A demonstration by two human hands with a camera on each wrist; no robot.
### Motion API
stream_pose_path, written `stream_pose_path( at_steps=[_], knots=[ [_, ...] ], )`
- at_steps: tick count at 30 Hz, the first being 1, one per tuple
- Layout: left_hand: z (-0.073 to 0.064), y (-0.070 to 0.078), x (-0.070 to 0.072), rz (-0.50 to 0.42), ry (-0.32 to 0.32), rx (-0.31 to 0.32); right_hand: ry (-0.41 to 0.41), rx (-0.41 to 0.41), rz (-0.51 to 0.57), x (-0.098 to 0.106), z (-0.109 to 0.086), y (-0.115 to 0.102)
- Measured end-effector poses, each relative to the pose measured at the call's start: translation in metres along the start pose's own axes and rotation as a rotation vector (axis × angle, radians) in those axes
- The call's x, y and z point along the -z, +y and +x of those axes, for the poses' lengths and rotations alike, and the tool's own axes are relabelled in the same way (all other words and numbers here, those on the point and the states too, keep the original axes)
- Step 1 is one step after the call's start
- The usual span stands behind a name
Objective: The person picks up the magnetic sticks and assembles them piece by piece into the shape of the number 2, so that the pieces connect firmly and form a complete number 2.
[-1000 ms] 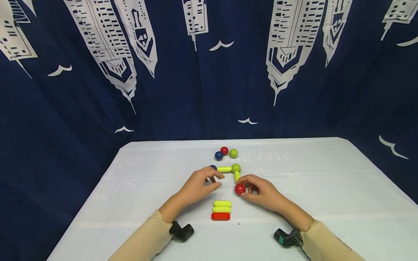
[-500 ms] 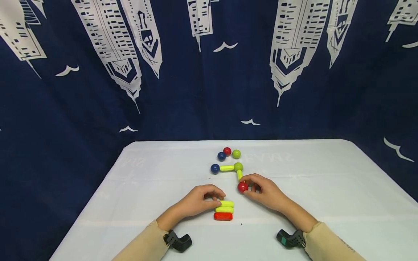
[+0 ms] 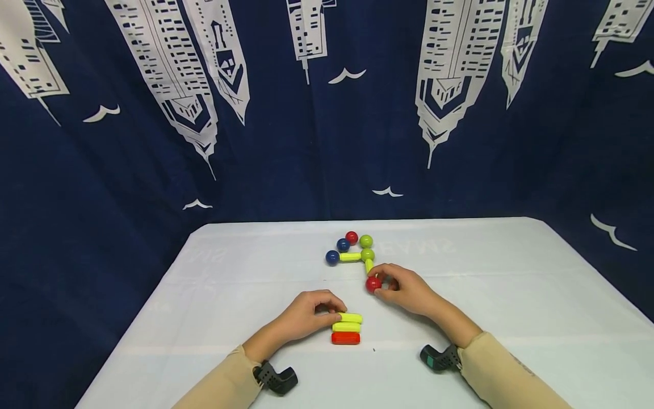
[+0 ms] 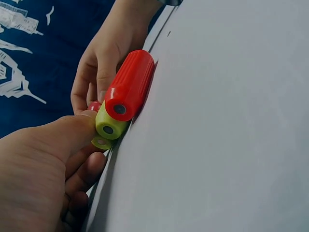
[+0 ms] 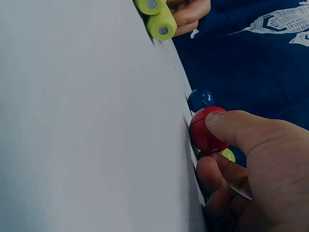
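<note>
In the head view my left hand (image 3: pixel 309 311) pinches the left end of the farthest yellow magnetic rod (image 3: pixel 351 318). A second yellow rod (image 3: pixel 347 328) and a red rod (image 3: pixel 346 338) lie alongside, with grey discs on their ends in the left wrist view. My right hand (image 3: pixel 406 288) grips a red ball (image 3: pixel 373 284) between thumb and fingers. From that ball a yellow rod (image 3: pixel 369 266) leads to a green ball (image 3: pixel 367 255), and another yellow rod (image 3: pixel 350 257) joins this to a blue ball (image 3: pixel 332 258). Fingers partly hide the red ball.
Just behind the joined piece lie a loose blue ball (image 3: pixel 343 245), a red ball (image 3: pixel 351 237) and a green ball (image 3: pixel 365 241). A white cloth covers the table (image 3: pixel 225 284). A dark blue printed curtain (image 3: pixel 317 142) hangs behind its far edge.
My left hand has come back from beside the blue ball to the loose rods and taken hold of the farthest one. My right hand has shifted the joined piece away, towards the loose balls.
</note>
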State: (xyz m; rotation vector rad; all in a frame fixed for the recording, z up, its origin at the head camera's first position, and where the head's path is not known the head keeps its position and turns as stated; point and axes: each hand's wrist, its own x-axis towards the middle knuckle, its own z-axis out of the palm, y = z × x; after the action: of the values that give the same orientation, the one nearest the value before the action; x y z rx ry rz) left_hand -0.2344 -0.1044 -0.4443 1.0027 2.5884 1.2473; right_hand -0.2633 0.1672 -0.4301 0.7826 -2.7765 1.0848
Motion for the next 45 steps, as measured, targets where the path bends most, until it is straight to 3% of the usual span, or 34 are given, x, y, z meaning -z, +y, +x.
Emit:
stream_pose_path(
  at_steps=[15,26,32,38,45],
  knots=[
    [0.0,0.003,0.004,0.089,0.063,-0.051,0.067,0.013,-0.034,-0.003,0.001,0.004],
    [-0.001,0.003,0.003,0.116,0.094,-0.038,0.086,0.025,-0.025,-0.004,0.001,0.006],
    [0.002,0.005,0.004,0.07,0.132,0.037,0.088,0.011,-0.027,-0.005,-0.002,0.007],
    [0.015,0.014,0.017,0.079,0.185,0.155,0.092,-0.003,-0.014,-0.007,-0.002,0.009],
    [0.041,0.018,0.023,0.069,0.218,0.162,0.089,-0.009,-0.019,-0.008,-0.001,0.008]
  ],
)
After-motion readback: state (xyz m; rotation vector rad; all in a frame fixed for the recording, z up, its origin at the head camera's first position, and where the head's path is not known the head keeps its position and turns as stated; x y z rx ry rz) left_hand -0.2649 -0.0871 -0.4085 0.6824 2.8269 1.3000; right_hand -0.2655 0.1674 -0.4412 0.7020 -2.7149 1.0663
